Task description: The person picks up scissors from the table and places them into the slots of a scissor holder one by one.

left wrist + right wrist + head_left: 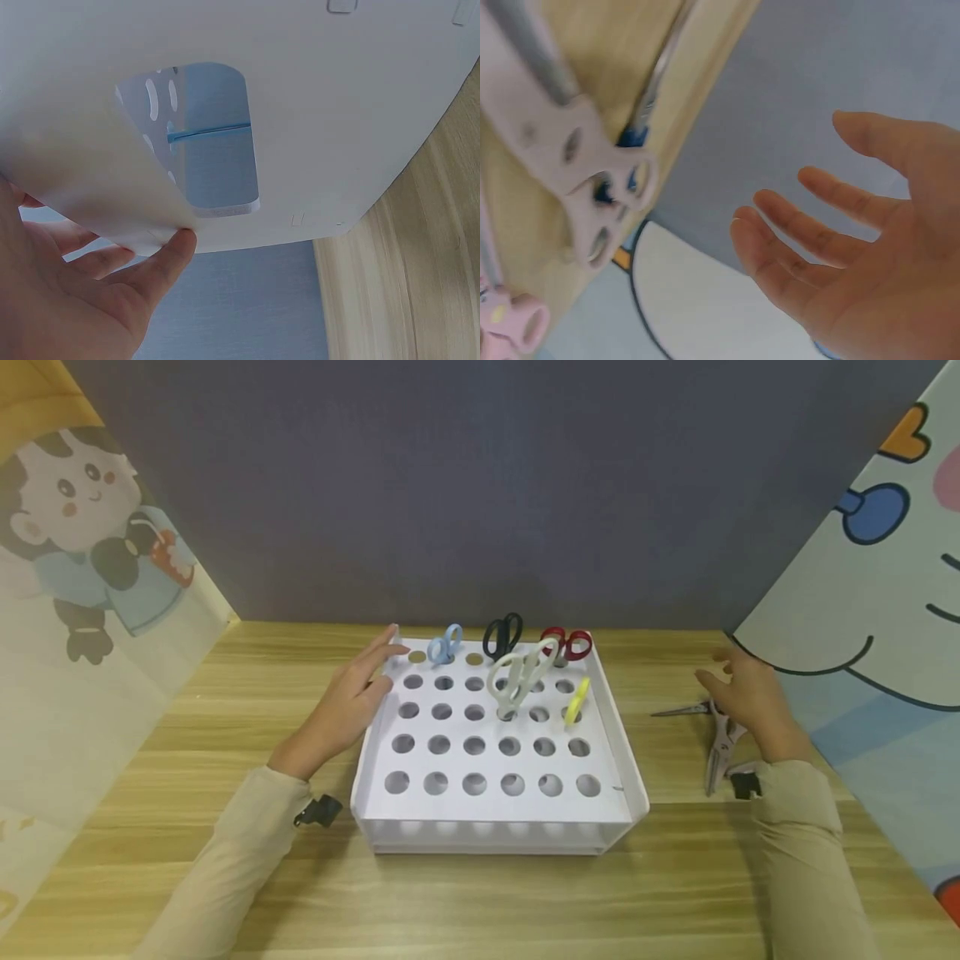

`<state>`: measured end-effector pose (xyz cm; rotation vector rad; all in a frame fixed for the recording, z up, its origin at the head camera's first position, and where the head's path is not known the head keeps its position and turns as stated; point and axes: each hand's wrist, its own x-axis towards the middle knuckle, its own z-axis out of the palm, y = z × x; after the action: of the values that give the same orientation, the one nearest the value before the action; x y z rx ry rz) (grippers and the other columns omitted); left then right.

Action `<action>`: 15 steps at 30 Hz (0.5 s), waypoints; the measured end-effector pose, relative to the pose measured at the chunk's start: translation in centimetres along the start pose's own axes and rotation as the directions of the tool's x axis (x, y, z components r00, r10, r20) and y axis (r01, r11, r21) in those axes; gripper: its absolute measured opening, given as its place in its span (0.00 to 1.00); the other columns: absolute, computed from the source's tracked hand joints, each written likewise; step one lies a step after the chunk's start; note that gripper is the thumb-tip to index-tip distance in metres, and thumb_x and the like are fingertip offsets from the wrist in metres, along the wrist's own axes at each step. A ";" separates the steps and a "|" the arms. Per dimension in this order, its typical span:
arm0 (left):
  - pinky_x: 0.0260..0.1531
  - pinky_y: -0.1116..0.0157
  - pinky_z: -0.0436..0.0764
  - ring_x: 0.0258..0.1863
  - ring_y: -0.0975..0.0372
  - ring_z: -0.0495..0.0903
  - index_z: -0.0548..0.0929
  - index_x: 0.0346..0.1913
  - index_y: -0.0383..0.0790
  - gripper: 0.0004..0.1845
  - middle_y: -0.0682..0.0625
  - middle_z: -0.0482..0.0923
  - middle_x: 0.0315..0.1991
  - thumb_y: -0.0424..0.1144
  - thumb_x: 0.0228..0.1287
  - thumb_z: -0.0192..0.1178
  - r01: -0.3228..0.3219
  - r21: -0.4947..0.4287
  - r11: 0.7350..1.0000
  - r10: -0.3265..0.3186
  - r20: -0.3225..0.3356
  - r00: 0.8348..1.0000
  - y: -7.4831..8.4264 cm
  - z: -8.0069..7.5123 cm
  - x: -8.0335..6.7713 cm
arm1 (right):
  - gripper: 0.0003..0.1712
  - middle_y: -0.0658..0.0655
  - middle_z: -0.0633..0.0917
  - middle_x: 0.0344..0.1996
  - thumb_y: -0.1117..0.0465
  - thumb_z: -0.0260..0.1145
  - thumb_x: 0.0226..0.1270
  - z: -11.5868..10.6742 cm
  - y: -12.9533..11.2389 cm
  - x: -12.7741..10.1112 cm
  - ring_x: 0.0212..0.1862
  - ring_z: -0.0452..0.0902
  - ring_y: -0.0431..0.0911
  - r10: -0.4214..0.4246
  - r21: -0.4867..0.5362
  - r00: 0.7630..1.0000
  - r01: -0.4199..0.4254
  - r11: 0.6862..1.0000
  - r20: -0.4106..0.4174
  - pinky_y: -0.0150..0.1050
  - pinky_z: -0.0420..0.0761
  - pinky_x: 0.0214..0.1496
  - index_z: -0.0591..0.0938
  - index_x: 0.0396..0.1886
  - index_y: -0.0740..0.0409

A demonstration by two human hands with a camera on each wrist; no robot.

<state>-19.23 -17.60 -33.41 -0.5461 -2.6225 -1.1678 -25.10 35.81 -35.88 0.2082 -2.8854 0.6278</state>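
Note:
My left hand (347, 702) grips the left side wall of a white rack with rows of round holes (495, 807). In the left wrist view, the thumb presses the outer face of that wall (337, 142) while the other fingers reach behind its edge. Light blue scissors (445, 652), black scissors (500, 650), red scissors (577, 646), off-white scissors (514, 681) and yellow scissors (577, 703) stand handles-up in the holes. My right hand (750, 700) hovers with relaxed, parted fingers over loose scissors, holding nothing. Below it lie pale pink scissors (581, 161), blue-handled scissors (635, 135) and pink scissors (514, 319).
A wooden table (495, 910) carries everything. Behind stands a dark grey panel (465, 493). Cartoon-printed panels close off the left side (45, 693) and right side (825, 585). The rack's side wall has a rounded cut-out.

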 end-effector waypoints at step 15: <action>0.74 0.44 0.50 0.78 0.51 0.50 0.75 0.65 0.35 0.23 0.53 0.51 0.79 0.31 0.70 0.44 -0.017 -0.017 1.000 0.018 0.009 1.000 -0.2 -0.1 0.1 | 0.42 0.75 0.81 0.31 0.50 0.54 0.74 0.2 2.8 -0.5 0.31 0.76 0.67 0.183 -0.107 0.962 -0.164 0.981 0.201 0.59 0.78 0.37 0.57 0.66 0.87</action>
<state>-19.40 -17.74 -33.42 -0.5777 -2.6125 -1.1860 -25.18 38.33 -37.27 0.0084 -3.1538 0.5314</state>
